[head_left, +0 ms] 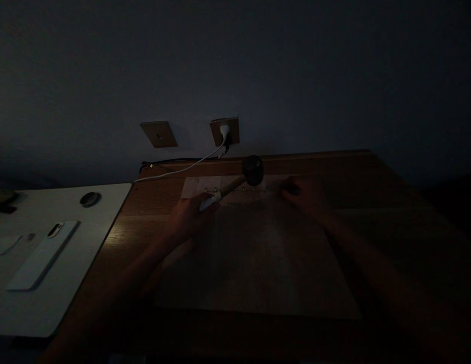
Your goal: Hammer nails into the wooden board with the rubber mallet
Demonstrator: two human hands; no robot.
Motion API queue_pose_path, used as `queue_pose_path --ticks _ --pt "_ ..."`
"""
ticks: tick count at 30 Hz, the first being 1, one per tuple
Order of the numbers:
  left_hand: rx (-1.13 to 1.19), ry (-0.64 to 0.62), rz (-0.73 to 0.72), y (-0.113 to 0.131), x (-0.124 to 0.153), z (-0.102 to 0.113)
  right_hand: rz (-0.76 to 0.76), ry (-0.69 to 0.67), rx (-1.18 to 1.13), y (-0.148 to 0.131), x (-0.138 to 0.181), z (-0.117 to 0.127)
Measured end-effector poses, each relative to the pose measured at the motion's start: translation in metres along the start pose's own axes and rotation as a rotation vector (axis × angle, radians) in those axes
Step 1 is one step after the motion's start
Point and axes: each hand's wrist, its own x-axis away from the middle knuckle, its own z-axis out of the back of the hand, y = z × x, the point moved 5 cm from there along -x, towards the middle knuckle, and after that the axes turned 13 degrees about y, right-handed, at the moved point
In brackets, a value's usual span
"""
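Note:
My left hand (191,215) is wrapped round the pale grip of a mallet (252,171) with a dark, round head. The mallet is tilted up to the right above a flat wooden board (250,268). Several small shiny nails (254,189) stand in a row along the board's far edge, partly behind the handle. My right hand (305,197) is at the board's far right corner, beyond the end of that row. Its fingers are curled with thumb and fingertips together; what they pinch is too dark to make out.
The board lies on a brown wooden table (125,237). To the left, a white tabletop (83,237) bears a phone (45,255) and a dark round object (90,199). A white cable (174,173) runs from a wall socket (235,132) across the table's back. The light is very dim.

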Motion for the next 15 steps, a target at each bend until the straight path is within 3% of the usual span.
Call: queue_pose_path --ticks 15 --pt "0.026 -0.02 -0.021 0.0071 -0.0029 -0.005 -0.053 -0.027 0.088 0.0011 0.0012 -0.0018"
